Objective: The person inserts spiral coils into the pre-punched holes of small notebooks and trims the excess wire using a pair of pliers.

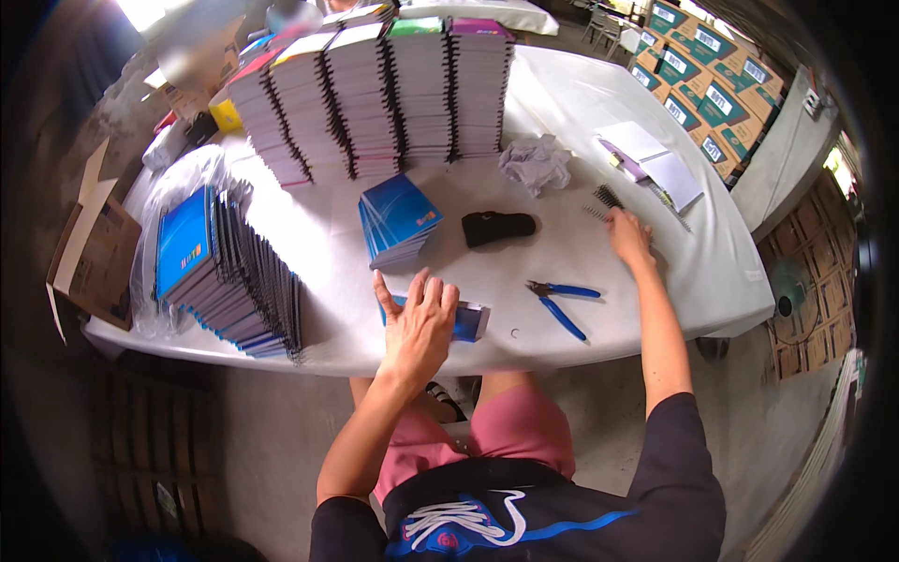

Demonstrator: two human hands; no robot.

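The blue booklet (468,321) lies at the desk's (599,309) near edge, long axis left-right, right under the left hand (419,323) — fingers spread, resting on it. Right hand (629,239) is well off, fingers curled at the black binding comb (604,199), grip unclear.

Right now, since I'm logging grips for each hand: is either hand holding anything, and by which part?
Neither hand grips anything. The left hand rests open on the near end of a blue notebook; the right hand reaches beside the black binding coils, fingers extended.
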